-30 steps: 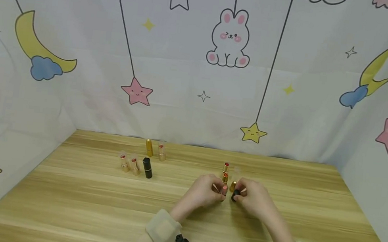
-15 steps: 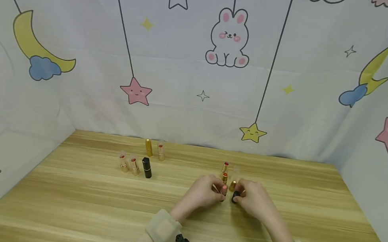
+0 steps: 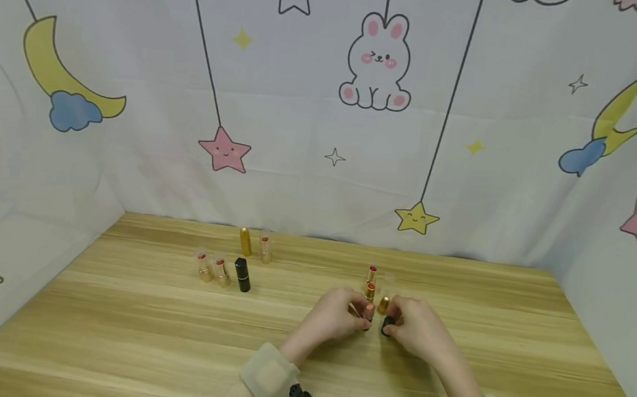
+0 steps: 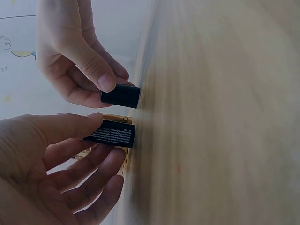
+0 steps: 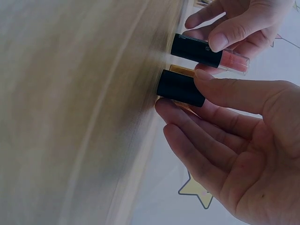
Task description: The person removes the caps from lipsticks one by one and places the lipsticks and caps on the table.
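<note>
My left hand (image 3: 339,312) pinches an upright lipstick (image 5: 196,49) by its black base between thumb and fingers. Its pink bullet (image 5: 232,60) points up, with clear plastic around it. Fine white print shows on the base in the left wrist view. Beside it, my right hand (image 3: 417,324) holds a black lipstick cap (image 5: 180,88) with thumb and fingertips, its lower end at the tabletop. A narrow gap separates cap and lipstick. Just beyond the hands stand a gold cap (image 3: 383,305) and an uncapped gold lipstick with a red tip (image 3: 370,292).
Another red-tipped lipstick (image 3: 371,273) and a clear cap (image 3: 389,284) stand farther back. At the left are a gold lipstick (image 3: 245,241), a black lipstick (image 3: 242,275) and several clear-capped ones, such as the lipstick (image 3: 266,249). A patterned curtain (image 3: 294,209) borders the wooden table (image 3: 161,338).
</note>
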A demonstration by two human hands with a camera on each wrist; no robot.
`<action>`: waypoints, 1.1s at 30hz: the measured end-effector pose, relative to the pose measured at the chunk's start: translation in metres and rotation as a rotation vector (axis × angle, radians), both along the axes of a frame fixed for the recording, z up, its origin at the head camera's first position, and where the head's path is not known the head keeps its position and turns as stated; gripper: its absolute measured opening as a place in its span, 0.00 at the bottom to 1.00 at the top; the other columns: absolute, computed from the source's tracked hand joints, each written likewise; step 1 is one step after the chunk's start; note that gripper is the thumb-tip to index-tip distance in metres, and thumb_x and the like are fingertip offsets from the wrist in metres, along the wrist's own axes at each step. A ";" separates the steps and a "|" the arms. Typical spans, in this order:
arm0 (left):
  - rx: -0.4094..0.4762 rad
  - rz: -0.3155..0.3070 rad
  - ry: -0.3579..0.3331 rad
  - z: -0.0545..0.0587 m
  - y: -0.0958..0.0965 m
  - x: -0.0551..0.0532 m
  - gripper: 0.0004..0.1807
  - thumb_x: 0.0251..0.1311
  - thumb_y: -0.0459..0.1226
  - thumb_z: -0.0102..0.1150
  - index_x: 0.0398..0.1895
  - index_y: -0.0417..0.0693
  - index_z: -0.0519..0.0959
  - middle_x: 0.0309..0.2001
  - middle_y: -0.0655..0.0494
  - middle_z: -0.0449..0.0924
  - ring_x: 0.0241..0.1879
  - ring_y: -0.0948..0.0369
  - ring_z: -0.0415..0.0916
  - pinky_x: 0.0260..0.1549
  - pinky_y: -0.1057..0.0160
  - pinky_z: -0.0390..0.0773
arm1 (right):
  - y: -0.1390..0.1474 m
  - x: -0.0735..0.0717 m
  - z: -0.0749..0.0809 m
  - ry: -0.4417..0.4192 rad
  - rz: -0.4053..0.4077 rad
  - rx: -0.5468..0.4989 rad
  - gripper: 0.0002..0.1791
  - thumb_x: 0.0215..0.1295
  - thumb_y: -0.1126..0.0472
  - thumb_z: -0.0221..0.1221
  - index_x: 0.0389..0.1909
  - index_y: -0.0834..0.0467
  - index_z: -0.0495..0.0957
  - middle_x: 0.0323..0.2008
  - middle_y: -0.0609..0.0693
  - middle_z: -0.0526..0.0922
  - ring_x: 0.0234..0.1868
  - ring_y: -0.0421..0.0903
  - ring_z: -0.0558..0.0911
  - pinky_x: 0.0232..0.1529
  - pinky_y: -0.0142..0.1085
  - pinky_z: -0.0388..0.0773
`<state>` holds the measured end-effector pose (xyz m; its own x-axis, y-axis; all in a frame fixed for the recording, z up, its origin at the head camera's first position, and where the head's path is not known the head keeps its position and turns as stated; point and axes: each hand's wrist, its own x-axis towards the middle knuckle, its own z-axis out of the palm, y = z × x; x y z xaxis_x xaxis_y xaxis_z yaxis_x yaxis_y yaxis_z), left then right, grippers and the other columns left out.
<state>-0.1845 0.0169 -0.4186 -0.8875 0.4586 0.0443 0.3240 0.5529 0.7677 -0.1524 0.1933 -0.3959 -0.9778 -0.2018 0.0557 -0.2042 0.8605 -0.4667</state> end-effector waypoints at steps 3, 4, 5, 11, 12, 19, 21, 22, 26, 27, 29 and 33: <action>-0.003 0.001 -0.002 0.000 0.000 0.000 0.05 0.50 0.33 0.69 0.26 0.50 0.81 0.31 0.59 0.81 0.29 0.67 0.77 0.31 0.70 0.74 | -0.001 0.000 0.001 -0.004 -0.002 0.002 0.08 0.50 0.66 0.69 0.29 0.56 0.79 0.28 0.47 0.82 0.29 0.40 0.75 0.31 0.35 0.72; -0.004 0.002 -0.002 0.000 -0.001 0.000 0.05 0.50 0.33 0.69 0.27 0.50 0.81 0.30 0.59 0.81 0.29 0.67 0.77 0.31 0.70 0.74 | -0.001 0.000 0.000 -0.006 -0.004 0.002 0.08 0.50 0.66 0.69 0.30 0.56 0.79 0.28 0.47 0.82 0.29 0.41 0.76 0.32 0.36 0.73; -0.005 0.002 -0.002 0.000 -0.001 0.000 0.05 0.50 0.33 0.70 0.27 0.50 0.81 0.30 0.59 0.81 0.29 0.67 0.77 0.31 0.70 0.74 | -0.001 0.001 0.000 -0.007 -0.005 0.003 0.08 0.50 0.66 0.69 0.30 0.56 0.79 0.28 0.47 0.82 0.30 0.41 0.76 0.32 0.36 0.73; -0.004 0.011 0.012 0.002 -0.004 0.002 0.07 0.49 0.33 0.70 0.33 0.49 0.84 0.31 0.57 0.83 0.30 0.67 0.77 0.32 0.70 0.75 | -0.003 0.002 0.002 -0.004 -0.022 0.003 0.10 0.51 0.65 0.69 0.35 0.59 0.81 0.30 0.49 0.83 0.33 0.43 0.79 0.36 0.40 0.77; -0.006 0.016 0.015 0.002 -0.005 0.002 0.09 0.48 0.33 0.70 0.35 0.48 0.84 0.32 0.55 0.83 0.30 0.66 0.77 0.32 0.70 0.75 | -0.003 0.003 0.003 -0.004 -0.029 0.001 0.11 0.51 0.65 0.69 0.35 0.59 0.81 0.31 0.49 0.83 0.34 0.43 0.80 0.36 0.40 0.77; -0.057 0.059 0.040 0.008 -0.019 0.008 0.17 0.51 0.36 0.68 0.47 0.45 0.82 0.41 0.50 0.83 0.41 0.58 0.80 0.41 0.61 0.79 | -0.008 0.009 0.016 0.010 -0.072 0.028 0.13 0.57 0.50 0.66 0.37 0.55 0.82 0.36 0.50 0.86 0.39 0.46 0.83 0.39 0.43 0.78; -0.069 0.069 0.051 0.008 -0.025 0.010 0.19 0.53 0.37 0.68 0.49 0.44 0.81 0.44 0.49 0.83 0.45 0.55 0.80 0.44 0.57 0.79 | -0.011 0.012 0.023 0.021 -0.082 0.032 0.17 0.57 0.44 0.64 0.38 0.53 0.82 0.39 0.50 0.86 0.41 0.47 0.83 0.39 0.43 0.78; -0.074 0.073 0.058 0.009 -0.028 0.012 0.20 0.54 0.38 0.68 0.50 0.44 0.80 0.45 0.49 0.82 0.46 0.54 0.80 0.46 0.56 0.79 | -0.012 0.014 0.027 0.024 -0.082 0.028 0.19 0.58 0.42 0.63 0.38 0.53 0.82 0.40 0.51 0.86 0.41 0.47 0.83 0.39 0.44 0.79; -0.081 0.090 0.085 0.009 -0.041 0.016 0.20 0.55 0.38 0.67 0.52 0.44 0.79 0.46 0.50 0.81 0.47 0.53 0.79 0.46 0.55 0.79 | -0.020 0.023 0.039 0.048 -0.082 0.011 0.24 0.58 0.37 0.61 0.44 0.52 0.82 0.44 0.51 0.86 0.45 0.50 0.83 0.40 0.46 0.79; -0.080 0.091 0.096 0.009 -0.045 0.017 0.20 0.55 0.38 0.67 0.51 0.43 0.79 0.45 0.49 0.81 0.46 0.53 0.79 0.45 0.55 0.79 | -0.022 0.024 0.042 0.056 -0.081 0.005 0.24 0.58 0.37 0.61 0.45 0.52 0.82 0.45 0.51 0.86 0.46 0.50 0.83 0.41 0.46 0.79; -0.080 0.094 0.111 0.010 -0.051 0.019 0.19 0.55 0.37 0.67 0.50 0.43 0.80 0.44 0.49 0.81 0.45 0.53 0.80 0.44 0.56 0.79 | -0.027 0.026 0.046 0.083 -0.075 -0.013 0.23 0.60 0.40 0.61 0.48 0.52 0.81 0.47 0.50 0.86 0.48 0.51 0.83 0.42 0.47 0.79; -0.085 0.097 0.143 0.010 -0.065 0.023 0.17 0.54 0.36 0.67 0.48 0.42 0.81 0.42 0.48 0.82 0.42 0.53 0.81 0.41 0.57 0.80 | -0.040 0.027 0.050 0.156 -0.070 -0.061 0.19 0.61 0.47 0.63 0.48 0.54 0.80 0.46 0.49 0.86 0.45 0.50 0.83 0.44 0.47 0.78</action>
